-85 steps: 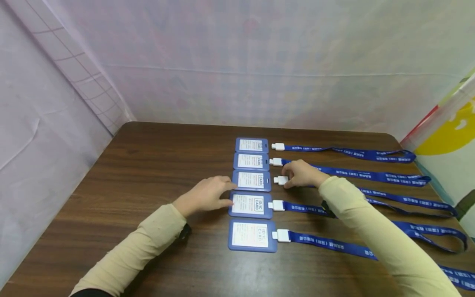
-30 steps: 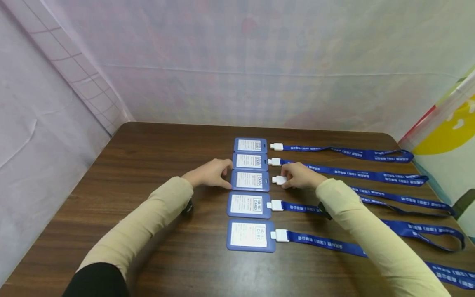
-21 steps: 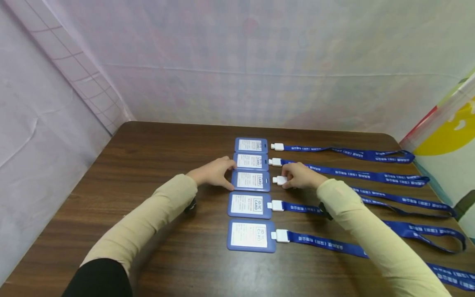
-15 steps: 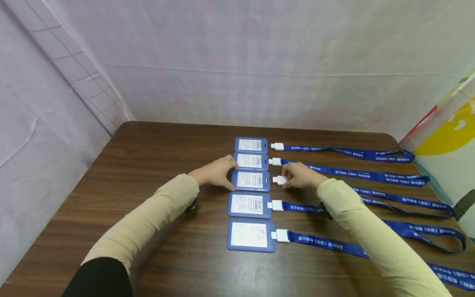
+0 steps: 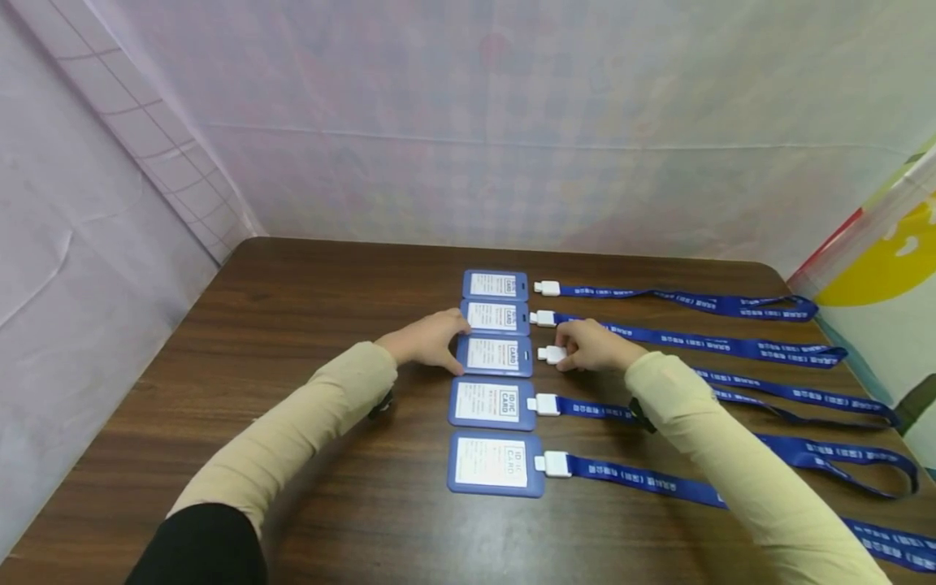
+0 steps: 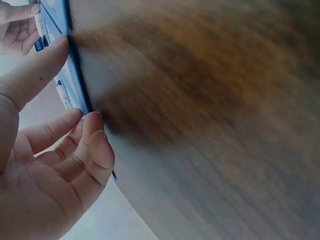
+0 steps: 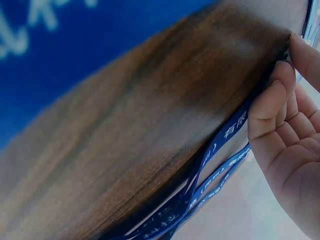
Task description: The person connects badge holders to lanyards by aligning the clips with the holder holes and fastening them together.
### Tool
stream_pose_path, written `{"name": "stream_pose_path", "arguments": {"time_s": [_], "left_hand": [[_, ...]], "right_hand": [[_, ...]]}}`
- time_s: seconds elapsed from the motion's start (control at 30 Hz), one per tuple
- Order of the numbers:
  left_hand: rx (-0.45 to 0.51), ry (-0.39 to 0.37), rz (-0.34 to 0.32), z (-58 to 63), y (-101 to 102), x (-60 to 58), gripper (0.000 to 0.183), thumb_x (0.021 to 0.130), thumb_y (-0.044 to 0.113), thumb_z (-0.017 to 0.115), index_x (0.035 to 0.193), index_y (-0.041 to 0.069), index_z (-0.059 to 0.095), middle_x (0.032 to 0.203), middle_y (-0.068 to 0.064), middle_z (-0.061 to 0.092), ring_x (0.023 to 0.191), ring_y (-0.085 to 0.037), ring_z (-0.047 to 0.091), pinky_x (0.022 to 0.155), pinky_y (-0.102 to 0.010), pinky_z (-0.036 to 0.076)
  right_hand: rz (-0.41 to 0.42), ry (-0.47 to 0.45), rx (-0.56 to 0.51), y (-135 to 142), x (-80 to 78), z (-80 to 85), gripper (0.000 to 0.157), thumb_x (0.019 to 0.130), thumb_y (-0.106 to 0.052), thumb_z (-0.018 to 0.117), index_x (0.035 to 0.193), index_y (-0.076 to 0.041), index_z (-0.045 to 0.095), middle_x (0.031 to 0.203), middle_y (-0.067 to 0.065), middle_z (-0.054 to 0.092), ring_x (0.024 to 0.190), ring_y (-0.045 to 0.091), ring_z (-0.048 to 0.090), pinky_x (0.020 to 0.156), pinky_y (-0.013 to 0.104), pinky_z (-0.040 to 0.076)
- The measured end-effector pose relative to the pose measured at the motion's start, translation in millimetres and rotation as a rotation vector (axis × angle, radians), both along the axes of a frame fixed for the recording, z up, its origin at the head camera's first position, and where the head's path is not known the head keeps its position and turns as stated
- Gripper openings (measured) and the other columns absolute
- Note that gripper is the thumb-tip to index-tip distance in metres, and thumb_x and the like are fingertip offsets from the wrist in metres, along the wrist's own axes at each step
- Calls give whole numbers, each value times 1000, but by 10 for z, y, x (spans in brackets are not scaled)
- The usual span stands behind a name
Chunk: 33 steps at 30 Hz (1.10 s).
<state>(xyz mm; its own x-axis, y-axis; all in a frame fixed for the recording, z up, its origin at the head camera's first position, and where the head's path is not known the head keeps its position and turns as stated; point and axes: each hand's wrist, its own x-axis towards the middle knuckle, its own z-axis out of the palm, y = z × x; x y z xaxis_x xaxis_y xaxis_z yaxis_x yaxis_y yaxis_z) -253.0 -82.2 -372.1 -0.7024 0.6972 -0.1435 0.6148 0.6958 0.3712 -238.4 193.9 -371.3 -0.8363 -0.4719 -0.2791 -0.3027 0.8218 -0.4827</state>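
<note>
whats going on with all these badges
At a brown table, a person's right hand pinches the white clip of the middle lanyard, while the left hand rests at the left end of the middle card holder. The clip lies short of that holder, not attached. Four other holders share its column, each with a lanyard to its right.

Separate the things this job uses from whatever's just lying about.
Used:
five flat blue plastic card holders
five blue printed fabric lanyards with white plastic clips, one pinched by the right hand

Just there:
dark brown wood-grain table
pale cloth backdrop
</note>
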Motion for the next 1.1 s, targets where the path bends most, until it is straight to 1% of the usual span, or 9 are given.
{"name": "stream_pose_path", "arguments": {"time_s": [0.23, 0.57, 0.83, 1.1], "left_hand": [[-35, -1, 23, -13, 29, -9, 62, 68, 27, 80, 116, -5, 55, 116, -17, 50, 109, -26, 49, 96, -36, 38], [-70, 5, 48, 9, 58, 8, 61, 68, 26, 80, 114, -5, 56, 114, -15, 50, 107, -25, 49, 95, -36, 39], [-74, 2, 61, 26, 74, 20, 60, 68, 27, 80, 114, -5, 57, 113, -15, 51, 104, -24, 50, 92, -35, 41], [-66, 13, 59, 11, 64, 14, 61, 68, 26, 81, 114, -5, 57, 114, -15, 51, 105, -24, 49, 93, -35, 41]], "right_hand": [[2, 2, -3, -1, 2, -6, 19, 76, -10, 72, 87, -4, 57, 63, 3, 52, 54, 14, 50, 51, 26, 43], [34, 41, -38, -3, 18, -7, 20, 74, -8, 73, 86, -1, 59, 61, 2, 53, 51, 12, 51, 50, 26, 44], [47, 54, -35, -9, 6, 7, 20, 73, -8, 74, 85, 0, 61, 60, 2, 56, 49, 11, 52, 48, 25, 44], [47, 52, -17, -29, -13, 18, 21, 72, -9, 75, 85, 1, 61, 59, 1, 56, 48, 11, 53, 49, 25, 44]]}}
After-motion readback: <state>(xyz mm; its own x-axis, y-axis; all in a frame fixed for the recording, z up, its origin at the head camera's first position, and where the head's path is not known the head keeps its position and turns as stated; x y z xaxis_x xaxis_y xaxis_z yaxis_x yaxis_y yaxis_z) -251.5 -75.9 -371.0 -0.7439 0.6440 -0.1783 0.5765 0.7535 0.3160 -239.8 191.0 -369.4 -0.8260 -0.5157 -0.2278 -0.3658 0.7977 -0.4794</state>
